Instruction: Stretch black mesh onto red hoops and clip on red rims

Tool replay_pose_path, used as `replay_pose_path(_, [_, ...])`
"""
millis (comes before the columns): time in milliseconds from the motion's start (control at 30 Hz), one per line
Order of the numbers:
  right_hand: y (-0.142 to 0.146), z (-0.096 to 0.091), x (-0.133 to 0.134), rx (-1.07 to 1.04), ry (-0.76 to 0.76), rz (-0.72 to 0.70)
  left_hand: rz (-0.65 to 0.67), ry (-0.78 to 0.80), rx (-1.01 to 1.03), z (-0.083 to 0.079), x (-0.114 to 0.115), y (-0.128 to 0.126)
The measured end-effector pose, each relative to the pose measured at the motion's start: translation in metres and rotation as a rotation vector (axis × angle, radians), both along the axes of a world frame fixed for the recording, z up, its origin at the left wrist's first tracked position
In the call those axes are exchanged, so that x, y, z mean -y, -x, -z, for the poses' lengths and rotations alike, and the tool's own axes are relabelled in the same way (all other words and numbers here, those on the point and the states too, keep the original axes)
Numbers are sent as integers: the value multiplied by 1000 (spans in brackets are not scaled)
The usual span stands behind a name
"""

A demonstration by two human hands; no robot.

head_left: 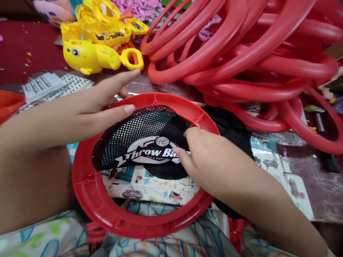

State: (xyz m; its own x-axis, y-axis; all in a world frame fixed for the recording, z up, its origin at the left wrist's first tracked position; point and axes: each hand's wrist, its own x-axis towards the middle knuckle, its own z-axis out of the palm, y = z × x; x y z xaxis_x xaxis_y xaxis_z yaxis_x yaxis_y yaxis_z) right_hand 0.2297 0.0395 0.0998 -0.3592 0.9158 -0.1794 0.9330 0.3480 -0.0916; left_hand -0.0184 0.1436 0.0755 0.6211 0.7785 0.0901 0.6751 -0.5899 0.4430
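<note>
A red plastic ring with small pegs on its channelled face lies tilted over my lap. Black mesh fabric printed "Throw Ba…" in white spreads across its upper opening, and more black fabric trails out at the right. My left hand is at the ring's upper left, thumb over the rim and mesh, index finger stretched out beyond the outer edge, the other fingertips mostly hidden. Inside the ring's right side, my right hand has curled fingers and a thumb closed on the mesh beside the print.
Many red rings are heaped at the upper right. Yellow fish-shaped toy shells sit behind my left hand, near trays of small metal parts. Pink pieces lie at the back. Printed card sheets cover part of the table.
</note>
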Motion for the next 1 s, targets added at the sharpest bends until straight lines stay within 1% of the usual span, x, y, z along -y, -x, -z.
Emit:
replay_pose_path(67, [9,8,-3,-10,11,-62,18,71,-116,-10,-5,-4])
replay_pose_path(100, [12,11,-5,-39,33,-70,32,88,-146,-15,-7,-8])
replay_pose_path(133, [14,13,-7,-79,69,-56,48,92,-175,-19,-9,-12])
replay_pose_path(200, [15,16,-13,-173,165,25,57,77,-228,-27,-13,-22])
replay_pose_path(267, [13,17,-19,-282,247,97,30,82,-260,-33,-16,-31])
replay_pose_path(300, [12,16,-22,-334,275,107,9,101,-262,-35,-17,-35])
replay_pose_path(367, [11,15,-24,-410,280,109,-25,171,-211,-38,-19,-40])
replay_pose_path(467, [10,12,-22,-438,205,86,21,273,-84,-41,-20,-43])
replay_pose_path(500, [10,11,-20,-440,177,74,50,267,-76,-41,-19,-42])
replay_pose_path(567, [11,10,-16,-455,111,31,88,202,-122,-41,-19,-42])
replay_pose_path(633, [12,11,-13,-496,-5,-6,84,137,-163,-37,-20,-42])
replay_pose_path(667, [12,11,-11,-519,-78,-15,83,137,-144,-34,-20,-42])
replay_pose_path(700, [11,12,-10,-540,-152,-17,90,164,-100,-31,-21,-42])
replay_pose_path(767, [10,13,-9,-551,-286,-15,123,232,57,-24,-23,-42])
replay_pose_path(833, [7,14,-9,-525,-382,-11,162,286,218,-20,-22,-41])
replay_pose_path(867, [6,14,-9,-502,-419,-14,175,302,265,-20,-21,-41])
replay_pose_path(933, [4,13,-9,-453,-476,-38,190,317,292,-20,-18,-39])
replay_pose_path(1000, [2,13,-11,-407,-543,-99,196,324,262,-22,-17,-36])
